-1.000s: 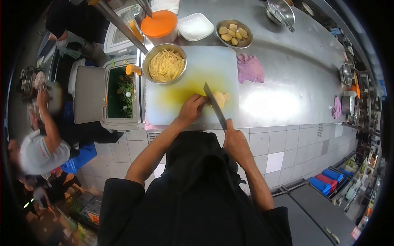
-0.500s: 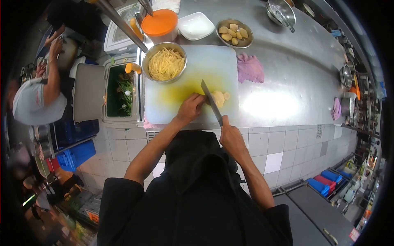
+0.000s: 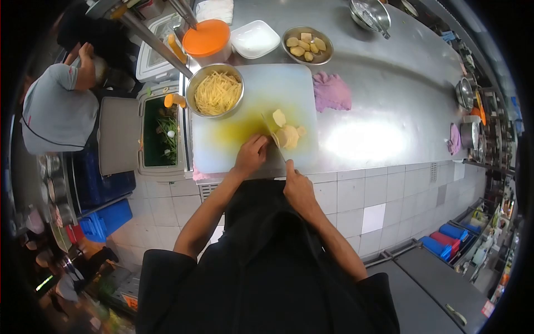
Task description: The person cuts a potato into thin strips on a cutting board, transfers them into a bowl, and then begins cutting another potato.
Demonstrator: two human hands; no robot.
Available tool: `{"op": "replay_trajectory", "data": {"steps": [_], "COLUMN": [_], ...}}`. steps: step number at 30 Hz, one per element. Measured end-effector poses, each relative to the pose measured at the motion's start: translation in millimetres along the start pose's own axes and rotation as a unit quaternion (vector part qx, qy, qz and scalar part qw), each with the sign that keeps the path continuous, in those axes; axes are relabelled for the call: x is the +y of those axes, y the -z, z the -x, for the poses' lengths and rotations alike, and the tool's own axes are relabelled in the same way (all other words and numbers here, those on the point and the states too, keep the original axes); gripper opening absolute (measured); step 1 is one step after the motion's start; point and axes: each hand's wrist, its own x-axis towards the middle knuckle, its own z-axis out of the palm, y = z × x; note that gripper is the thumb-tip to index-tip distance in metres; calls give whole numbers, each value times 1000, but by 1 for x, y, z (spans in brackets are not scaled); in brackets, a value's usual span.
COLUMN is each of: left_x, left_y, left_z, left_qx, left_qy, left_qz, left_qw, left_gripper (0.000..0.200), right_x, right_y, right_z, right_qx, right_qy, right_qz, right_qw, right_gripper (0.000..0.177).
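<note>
My right hand (image 3: 299, 188) grips the handle of a kitchen knife (image 3: 273, 131), its blade standing nearly edge-on over the cutting board (image 3: 222, 161). Left of the blade, the curled fingers of my left hand (image 3: 251, 156) press down on a piece of potato that is mostly hidden by them and the knife. Pale yellow potato slices (image 3: 288, 137) lie overlapping just right of the blade, and one separate slice (image 3: 279, 117) rests above them. A metal bowl of potato shreds (image 3: 218, 93) sits at the board's upper left corner.
Behind the board stand an orange-lidded tub (image 3: 206, 38), a white dish (image 3: 255, 39) and a bowl of peeled potatoes (image 3: 307, 47). A purple cloth (image 3: 332, 92) lies to the right. An open bin (image 3: 159, 131) with green scraps is at left; beyond it a co-worker (image 3: 60, 111) stands.
The knife and my right hand have shifted slightly left, and the blade has turned more edge-on. A separate slice now lies above the others. The co-worker has straightened and turned.
</note>
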Motion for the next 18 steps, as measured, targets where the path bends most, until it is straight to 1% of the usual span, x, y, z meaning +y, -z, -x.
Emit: {"op": "replay_trajectory", "data": {"steps": [2, 3, 5, 7, 8, 10, 11, 13, 14, 16, 17, 18], "left_x": [-1, -2, -3, -3, -3, -2, -1, -1, 0, 0, 0, -1], "left_y": [-1, -1, -1, 0, 0, 0, 0, 0, 0, 0, 0, 0], "left_z": [1, 1, 1, -1, -2, -1, -1, -6, -6, -4, -4, -4], "left_qx": [-8, -11, -14, -15, -13, -13, -16, -17, -11, -2, 0, 0], "left_qy": [10, 18, 12, 4, -3, -10, -9, -13, -18, -22, -25, -28], "left_qz": [3, 4, 1, -4, -7, -10, -12, -15, -15, -18, -20, -22], "left_qw": [1000, 1000, 1000, 1000, 1000, 1000, 1000, 1000, 1000, 1000, 999, 999], "left_gripper": [10, 10, 11, 12, 14, 15, 16, 17, 13, 9, 11, 13], "right_x": [-1, -3, -7, -6, -4, 2, 0, -5, -1, 6, 0, -10], "right_y": [0, 3, 10, 20, 25, 33, 31, 25, 24, 21, 26, 35], "right_z": [1, 0, -3, -14, -24, -44, -51, -66, -71, -79, -80, -76], "right_qx": [-3, -6, -8, 104, 104, 15, 16, 92, 94, -15, -16, -21], "right_qy": [-5, -3, -4, 101, 101, 49, 48, 70, 73, 8, 12, -11], "right_qz": [-2, 4, 9, 44, 44, -94, -96, -167, -167, -86, -85, -68], "right_qw": [1000, 1000, 1000, 988, 988, 994, 994, 979, 979, 996, 996, 997], "right_gripper": [29, 25, 22, 20, 20, 18, 18, 20, 20, 23, 23, 26]}}
